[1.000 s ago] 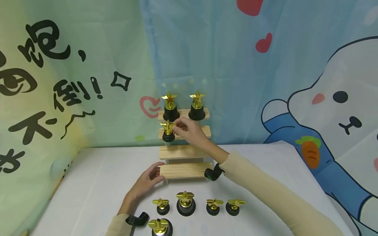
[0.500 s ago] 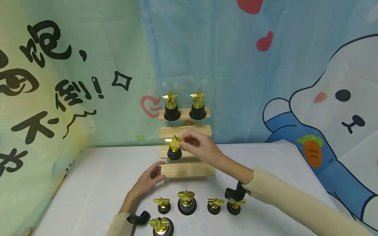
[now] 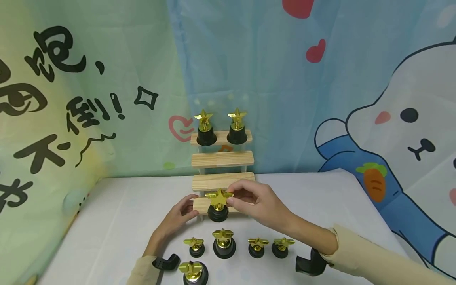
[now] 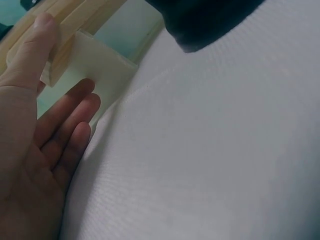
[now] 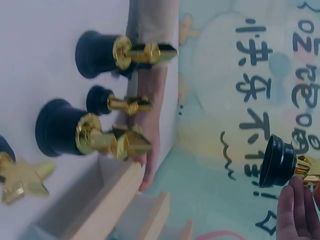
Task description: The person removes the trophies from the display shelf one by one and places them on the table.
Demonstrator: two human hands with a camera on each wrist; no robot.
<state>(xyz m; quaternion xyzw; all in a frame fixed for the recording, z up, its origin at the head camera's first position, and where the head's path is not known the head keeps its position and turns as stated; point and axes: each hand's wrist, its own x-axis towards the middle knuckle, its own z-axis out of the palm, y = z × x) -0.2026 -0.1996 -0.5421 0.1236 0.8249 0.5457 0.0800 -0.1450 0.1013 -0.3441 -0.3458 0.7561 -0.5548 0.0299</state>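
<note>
In the head view my right hand (image 3: 261, 200) pinches a small star trophy (image 3: 218, 213) by its gold star. Its black base hangs in front of the lowest board of a stepped wooden display stand (image 3: 222, 159). The right wrist view has this trophy's black base (image 5: 277, 161) above the fingertips (image 5: 286, 205). My left hand (image 3: 178, 213) holds the left end of the lowest board between thumb and forefinger; in the left wrist view the thumb (image 4: 35, 50) lies against the wood, and the other fingers (image 4: 75, 120) extend below it.
Two star trophies, a left one (image 3: 206, 136) and a right one (image 3: 236, 135), stand on the top board. Several more, including a larger trophy (image 3: 224, 247), stand on the white tabletop (image 3: 124, 213) before the stand. A printed cloth backdrop (image 3: 285, 99) hangs behind.
My right hand has brought the small trophy down and toward me, from beside the second-highest board to in front of the lowest one. The left hand has stayed at the stand.
</note>
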